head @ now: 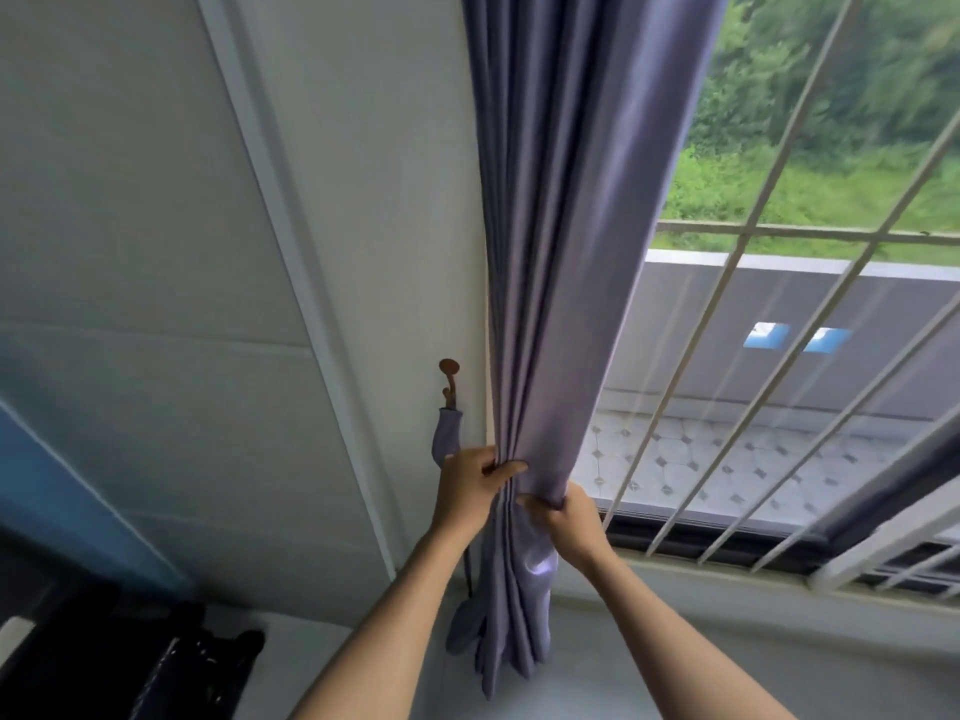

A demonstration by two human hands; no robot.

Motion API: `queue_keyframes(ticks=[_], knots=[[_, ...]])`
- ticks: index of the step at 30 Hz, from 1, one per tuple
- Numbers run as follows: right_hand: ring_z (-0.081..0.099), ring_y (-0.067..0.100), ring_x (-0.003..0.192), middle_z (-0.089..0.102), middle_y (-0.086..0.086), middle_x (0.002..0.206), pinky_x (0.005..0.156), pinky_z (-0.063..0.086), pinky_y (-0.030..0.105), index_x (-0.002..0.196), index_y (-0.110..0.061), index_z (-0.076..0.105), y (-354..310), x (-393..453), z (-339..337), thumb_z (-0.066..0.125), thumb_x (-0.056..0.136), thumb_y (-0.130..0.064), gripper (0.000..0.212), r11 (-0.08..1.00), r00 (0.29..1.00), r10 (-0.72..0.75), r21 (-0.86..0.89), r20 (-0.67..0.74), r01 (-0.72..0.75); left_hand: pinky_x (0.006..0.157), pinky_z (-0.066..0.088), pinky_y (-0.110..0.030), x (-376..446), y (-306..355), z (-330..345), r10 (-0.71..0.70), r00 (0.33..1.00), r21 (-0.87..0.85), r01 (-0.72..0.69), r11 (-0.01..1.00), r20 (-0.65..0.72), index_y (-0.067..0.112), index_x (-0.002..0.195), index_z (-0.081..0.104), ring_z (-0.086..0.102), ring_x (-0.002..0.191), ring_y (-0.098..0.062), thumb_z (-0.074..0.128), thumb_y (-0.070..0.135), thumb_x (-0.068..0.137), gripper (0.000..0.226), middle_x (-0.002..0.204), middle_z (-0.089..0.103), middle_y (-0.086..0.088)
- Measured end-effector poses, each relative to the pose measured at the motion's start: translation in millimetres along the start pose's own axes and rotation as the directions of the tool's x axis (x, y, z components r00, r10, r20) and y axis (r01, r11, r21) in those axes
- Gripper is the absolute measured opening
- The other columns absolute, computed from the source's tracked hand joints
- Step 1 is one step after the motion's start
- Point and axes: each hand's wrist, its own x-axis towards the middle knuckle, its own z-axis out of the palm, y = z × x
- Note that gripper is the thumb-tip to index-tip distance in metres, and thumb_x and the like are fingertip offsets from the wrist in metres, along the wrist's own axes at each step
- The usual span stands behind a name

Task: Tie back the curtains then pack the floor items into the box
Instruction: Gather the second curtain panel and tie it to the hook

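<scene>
A lilac-grey curtain (566,252) hangs gathered into folds at the left side of the window. My left hand (470,491) grips the gathered folds from the left, thumb over the front. Just below and to the right, my right hand (569,522) grips the same bundle, fingers curled round its right edge. A matching fabric tie-back (448,433) dangles from a small brown wall hook (450,379) just left of the curtain, above my left hand. The curtain's hem (509,652) bunches on the sill below. No box or floor items are in view.
White window bars (769,356) run behind the glass to the right, with a balcony wall and greenery outside. A pale wall (156,252) with a white trim strip fills the left. A dark object (130,662) sits at the lower left. A grey sill (727,615) runs under the window.
</scene>
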Motion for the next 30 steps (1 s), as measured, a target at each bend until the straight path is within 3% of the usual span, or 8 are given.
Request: queue_keyframes(ticks=[4,8,12,14,17,21,25,30], knots=[[0.067,0.017,0.084,0.071,0.000,0.087,0.071,0.057,0.036,0.095,-0.019,0.062,-22.6,7.2,-6.3,0.070,0.073,-0.017,0.024,0.999,0.999,-0.041,0.037,0.020,0.040,0.047,0.033,-0.014,18.7,-3.2,-6.2,0.012,0.997,0.036,-0.015,0.999,0.070,0.029,0.048,0.043,0.047,0.042,0.001,0.073,0.022,0.082,0.046,0.044,0.047,0.010],[0.057,0.014,0.065,0.065,0.010,0.069,0.058,0.048,0.044,0.077,-0.006,0.061,-14.6,-0.2,-15.0,0.067,0.074,-0.026,0.021,0.998,0.998,-0.056,0.026,-0.019,0.057,0.051,0.040,-0.015,15.0,-4.6,-2.7,0.016,0.995,0.017,-0.018,1.000,0.102,0.023,0.054,0.053,0.052,0.046,-0.002,0.071,0.025,0.083,0.034,0.049,0.056,0.007],[0.050,0.010,0.059,0.064,0.001,0.063,0.052,0.040,0.020,0.068,-0.006,0.060,-21.1,2.6,-22.5,0.069,0.081,-0.022,0.022,1.000,0.999,-0.003,-0.006,-0.037,0.003,0.071,0.059,-0.034,14.2,-2.2,5.4,-0.088,0.986,-0.105,0.103,0.989,0.142,0.016,0.081,0.066,0.069,0.068,-0.014,0.071,0.023,0.083,0.009,0.074,0.071,-0.002],[0.041,0.003,0.051,0.052,-0.012,0.050,0.047,0.032,0.015,0.059,-0.013,0.054,-20.8,2.8,-23.4,0.070,0.081,-0.021,0.029,1.000,0.999,-0.013,-0.027,-0.045,0.012,0.073,0.059,-0.040,12.5,-3.1,10.0,-0.107,0.984,-0.160,0.130,0.979,0.145,0.013,0.088,0.066,0.070,0.072,-0.017,0.071,0.023,0.083,0.012,0.080,0.072,-0.006],[0.031,0.004,0.050,0.041,-0.013,0.042,0.046,0.025,0.018,0.054,-0.020,0.043,-12.2,1.6,-20.9,0.069,0.080,-0.025,0.037,0.998,0.997,-0.012,-0.057,-0.077,0.007,0.070,0.060,-0.036,7.4,0.6,12.9,-0.097,0.986,-0.200,0.124,0.972,0.137,0.011,0.088,0.064,0.071,0.068,-0.015,0.073,0.025,0.082,0.017,0.079,0.073,-0.007],[0.040,0.009,0.056,0.052,-0.004,0.054,0.052,0.033,0.026,0.060,-0.011,0.052,-7.2,4.2,-21.4,0.063,0.069,-0.044,0.036,0.999,0.995,0.002,-0.054,-0.097,-0.007,0.078,0.058,-0.040,4.8,-1.5,12.2,-0.085,0.976,-0.247,0.135,0.959,0.202,0.012,0.099,0.064,0.071,0.079,-0.018,0.074,0.027,0.079,0.028,0.088,0.073,-0.007],[0.038,0.009,0.056,0.051,-0.003,0.055,0.050,0.032,0.026,0.058,-0.014,0.048,-8.8,2.6,-23.8,0.067,0.075,-0.038,0.036,0.996,0.993,-0.016,-0.088,-0.118,0.006,0.073,0.058,-0.030,-0.7,1.6,13.1,-0.039,0.983,-0.245,0.083,0.966,0.180,0.017,0.108,0.056,0.070,0.079,-0.013,0.069,0.031,0.084,0.031,0.090,0.071,0.000],[0.049,0.010,0.056,0.063,0.007,0.061,0.050,0.039,0.023,0.062,-0.007,0.056,-11.5,-4.0,-20.6,0.068,0.083,-0.024,0.029,0.997,0.994,-0.022,-0.079,-0.104,0.014,0.059,0.050,-0.025,-1.8,-1.7,16.2,-0.072,0.997,-0.110,0.075,0.991,0.029,0.010,0.080,0.062,0.064,0.061,-0.017,0.065,0.029,0.088,0.021,0.066,0.067,-0.006]])
